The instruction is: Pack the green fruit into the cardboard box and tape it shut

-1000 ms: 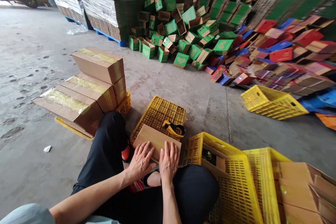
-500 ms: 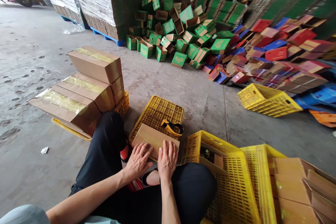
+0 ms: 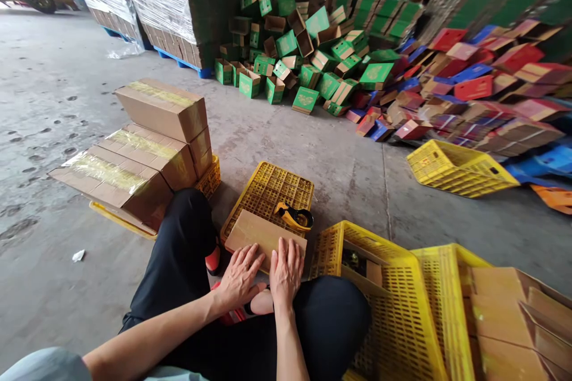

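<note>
A brown cardboard box point(image 3: 257, 231) lies between my knees on an upturned yellow plastic crate point(image 3: 283, 186). My left hand point(image 3: 242, 275) rests on the box's near left edge, fingers stretched out. Flat on the near right part of the box is my right hand point(image 3: 286, 271), its fingers also extended. Neither hand grips anything. Just beyond the box, a yellow-and-black tape dispenser point(image 3: 295, 216) lies on the crate. The underside of the box is hidden.
Taped cardboard boxes point(image 3: 156, 149) are stacked at my left. On my right stand a yellow crate point(image 3: 397, 286) and another holding cardboard boxes point(image 3: 500, 315). Green boxes point(image 3: 306, 100) and red and blue boxes point(image 3: 473, 88) lie heaped farther off, near a tilted yellow crate point(image 3: 460, 169).
My left hand has shifted slightly to the right along the box edge. My right hand and the box stay nearly in place.
</note>
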`<state>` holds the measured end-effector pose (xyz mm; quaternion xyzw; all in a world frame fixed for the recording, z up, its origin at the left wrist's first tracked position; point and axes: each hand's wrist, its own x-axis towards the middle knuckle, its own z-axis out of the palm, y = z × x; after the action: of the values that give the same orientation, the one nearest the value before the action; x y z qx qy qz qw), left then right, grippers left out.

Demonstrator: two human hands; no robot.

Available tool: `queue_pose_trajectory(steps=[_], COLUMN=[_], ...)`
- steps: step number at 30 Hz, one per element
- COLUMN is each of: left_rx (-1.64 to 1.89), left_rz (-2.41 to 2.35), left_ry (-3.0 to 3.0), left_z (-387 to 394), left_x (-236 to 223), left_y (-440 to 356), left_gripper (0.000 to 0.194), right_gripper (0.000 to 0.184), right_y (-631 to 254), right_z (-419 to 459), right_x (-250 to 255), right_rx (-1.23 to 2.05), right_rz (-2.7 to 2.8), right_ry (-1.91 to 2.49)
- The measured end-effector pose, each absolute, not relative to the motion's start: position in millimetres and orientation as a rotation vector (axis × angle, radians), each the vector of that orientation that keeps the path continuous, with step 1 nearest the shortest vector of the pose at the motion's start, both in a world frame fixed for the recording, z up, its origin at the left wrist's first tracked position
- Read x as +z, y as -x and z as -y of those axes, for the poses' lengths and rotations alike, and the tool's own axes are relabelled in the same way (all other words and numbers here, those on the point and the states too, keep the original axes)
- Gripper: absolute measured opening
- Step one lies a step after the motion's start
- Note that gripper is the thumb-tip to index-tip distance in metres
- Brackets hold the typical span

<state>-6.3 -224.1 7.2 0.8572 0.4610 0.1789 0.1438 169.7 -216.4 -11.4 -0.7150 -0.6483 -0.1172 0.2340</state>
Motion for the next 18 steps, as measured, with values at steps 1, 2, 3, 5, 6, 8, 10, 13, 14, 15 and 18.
queue_pose_trajectory(steps=[1,2,3,5,6,8,10,13,14,15,18], left_rx=[0.512,0.512,0.515,0.528,0.535,0.548,0.55,0.54,0.536,0.534,0.53], left_rz=[-1.323,-1.321,-1.32,-1.319,-1.322,-1.36,-1.434,-1.51,-1.521,-1.529,-1.535], left_ry=[-2.477,-2.475,-2.469,-2.451,-2.446,-2.444,-2.445,-2.453,-2.459,-2.466,-2.492], left_z=[225.7,226.8,227.3,226.3,225.1,221.7,217.6,210.0,206.7,203.0,190.1], left_x=[7.4,7.4,7.2,6.7,6.3,5.3,4.2,2.5,2.1,1.8,0.9], left_y=[4.1,2.9,2.8,5.9,8.8,15.8,21.8,23.2,21.4,18.9,10.2], left_gripper=[0.067,0.067,0.067,0.068,0.07,0.071,0.069,0.066,0.066,0.067,0.069], right_gripper=[0.05,0.051,0.051,0.052,0.051,0.05,0.05,0.05,0.05,0.05,0.05], right_y=[-170.0,-170.2,-170.4,-170.4,-170.3,-169.8,-169.2,-169.0,-169.1,-169.3,-169.8], right_z=[216.7,217.0,217.3,217.6,217.5,217.2,216.7,216.2,216.1,216.2,216.6], right_x=[-11.8,-12.1,-12.4,-12.7,-12.8,-12.7,-12.5,-12.1,-12.1,-12.3,-13.5], right_rx=[-0.324,-0.325,-0.324,-0.319,-0.317,-0.317,-0.31,-0.293,-0.291,-0.293,-0.304], right_rz=[1.782,1.784,1.787,1.794,1.794,1.787,1.778,1.772,1.774,1.777,1.787], right_ry=[1.961,1.961,1.963,1.966,1.969,1.977,1.985,1.988,1.985,1.981,1.973])
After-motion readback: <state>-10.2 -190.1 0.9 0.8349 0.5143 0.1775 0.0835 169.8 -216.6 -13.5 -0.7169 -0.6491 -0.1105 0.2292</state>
